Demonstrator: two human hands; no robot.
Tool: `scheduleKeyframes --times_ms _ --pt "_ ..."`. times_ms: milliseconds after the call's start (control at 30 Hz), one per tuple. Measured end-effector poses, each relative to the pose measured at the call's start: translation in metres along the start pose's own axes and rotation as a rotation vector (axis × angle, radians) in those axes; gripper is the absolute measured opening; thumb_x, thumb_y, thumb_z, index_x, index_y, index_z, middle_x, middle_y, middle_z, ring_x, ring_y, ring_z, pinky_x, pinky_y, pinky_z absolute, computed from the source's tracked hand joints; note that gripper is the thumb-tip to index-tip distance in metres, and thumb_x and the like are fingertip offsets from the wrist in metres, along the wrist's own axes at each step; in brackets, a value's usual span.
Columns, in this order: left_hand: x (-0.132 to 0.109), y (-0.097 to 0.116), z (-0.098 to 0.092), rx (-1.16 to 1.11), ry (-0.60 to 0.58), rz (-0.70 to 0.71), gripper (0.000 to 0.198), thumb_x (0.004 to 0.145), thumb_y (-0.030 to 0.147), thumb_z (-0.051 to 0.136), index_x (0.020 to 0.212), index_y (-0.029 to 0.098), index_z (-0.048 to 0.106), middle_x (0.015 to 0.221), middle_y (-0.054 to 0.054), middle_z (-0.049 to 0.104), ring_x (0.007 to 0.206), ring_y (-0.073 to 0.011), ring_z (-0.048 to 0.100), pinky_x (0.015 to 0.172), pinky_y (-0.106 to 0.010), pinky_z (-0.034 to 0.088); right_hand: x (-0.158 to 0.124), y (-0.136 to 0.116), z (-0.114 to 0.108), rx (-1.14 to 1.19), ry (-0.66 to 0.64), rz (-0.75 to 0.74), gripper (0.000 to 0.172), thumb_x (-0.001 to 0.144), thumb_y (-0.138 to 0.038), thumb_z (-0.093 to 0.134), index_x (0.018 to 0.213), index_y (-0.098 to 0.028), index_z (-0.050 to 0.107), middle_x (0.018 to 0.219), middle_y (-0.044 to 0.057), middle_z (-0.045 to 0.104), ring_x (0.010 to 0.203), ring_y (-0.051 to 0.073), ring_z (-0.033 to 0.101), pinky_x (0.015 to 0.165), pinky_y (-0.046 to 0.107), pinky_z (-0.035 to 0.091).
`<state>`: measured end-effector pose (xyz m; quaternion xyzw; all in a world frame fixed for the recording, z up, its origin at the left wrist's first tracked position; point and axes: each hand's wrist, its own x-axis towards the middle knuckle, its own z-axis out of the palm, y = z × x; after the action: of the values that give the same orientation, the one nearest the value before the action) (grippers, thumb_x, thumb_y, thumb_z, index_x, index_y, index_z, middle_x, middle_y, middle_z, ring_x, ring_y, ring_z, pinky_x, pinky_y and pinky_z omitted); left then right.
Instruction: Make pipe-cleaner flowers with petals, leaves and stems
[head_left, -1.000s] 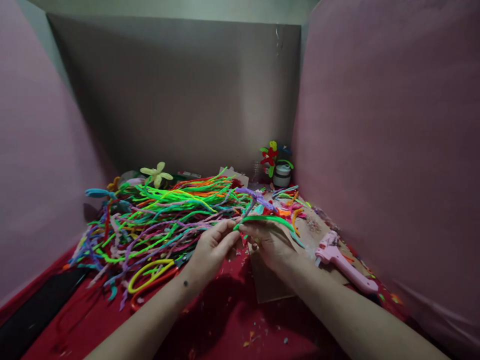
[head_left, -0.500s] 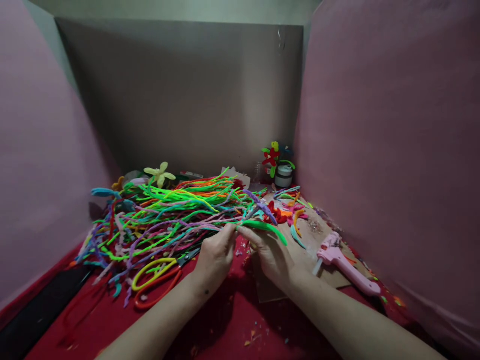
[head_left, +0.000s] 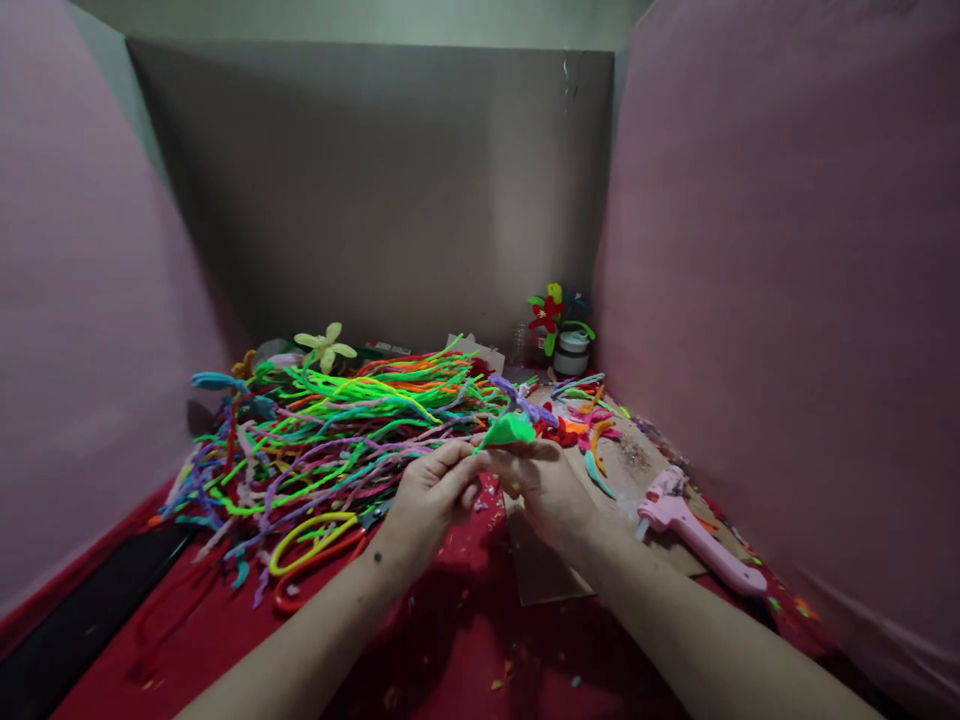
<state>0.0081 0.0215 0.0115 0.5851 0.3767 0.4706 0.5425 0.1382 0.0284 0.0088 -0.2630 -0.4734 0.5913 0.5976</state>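
Note:
Between my two hands is a bright green fuzzy pipe-cleaner leaf point(head_left: 508, 431), its broad face now showing and its narrow end toward the left. My left hand point(head_left: 435, 490) pinches that narrow end between thumb and fingers. My right hand point(head_left: 544, 490) is closed under the leaf's wider part, its fingertips partly hidden by the leaf. Just behind the leaf lies a purple pipe-cleaner piece point(head_left: 521, 400). A big heap of coloured pipe cleaners point(head_left: 360, 400) spreads out beyond my left hand.
Scissors point(head_left: 315, 540) with yellow and orange handles lie left of my left forearm. A pink glue gun point(head_left: 694, 530) rests on cardboard point(head_left: 547, 575) at the right. Behind stand a pale yellow flower point(head_left: 325, 348) and a small jar point(head_left: 572, 354) by a red flower point(head_left: 547, 313). Pink panels flank the table.
The green leaf has turned from a long strip pointing right to a shorter, broader shape tilted up. My fingers have shifted around it. The view has moved slightly.

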Motion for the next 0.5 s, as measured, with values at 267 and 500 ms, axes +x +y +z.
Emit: scheduleKeyframes --times_ms 267,500 --pt "0.001 -0.008 -0.011 -0.473 -0.312 -0.166 0.015 0.083 0.031 0.053 0.094 0.020 0.054 0.037 0.013 0.026 0.032 -0.0025 0.008 0.034 -0.015 0.015 0.002 0.010 -0.008 0.127 -0.068 0.116 0.008 0.059 -0.019 0.072 0.059 -0.017 0.065 0.055 -0.005 0.049 0.052 0.007 0.036 0.052 0.023 0.027" --pt "0.006 -0.016 -0.016 -0.399 -0.318 -0.125 0.015 0.082 0.030 0.056 0.075 0.016 0.055 0.041 0.007 0.039 0.033 -0.0027 0.021 0.036 -0.016 0.018 -0.001 0.007 -0.004 0.102 -0.040 0.031 0.011 0.056 -0.018 0.077 0.059 -0.018 0.066 0.064 -0.004 0.055 0.062 0.009 0.045 0.067 0.025 0.038"
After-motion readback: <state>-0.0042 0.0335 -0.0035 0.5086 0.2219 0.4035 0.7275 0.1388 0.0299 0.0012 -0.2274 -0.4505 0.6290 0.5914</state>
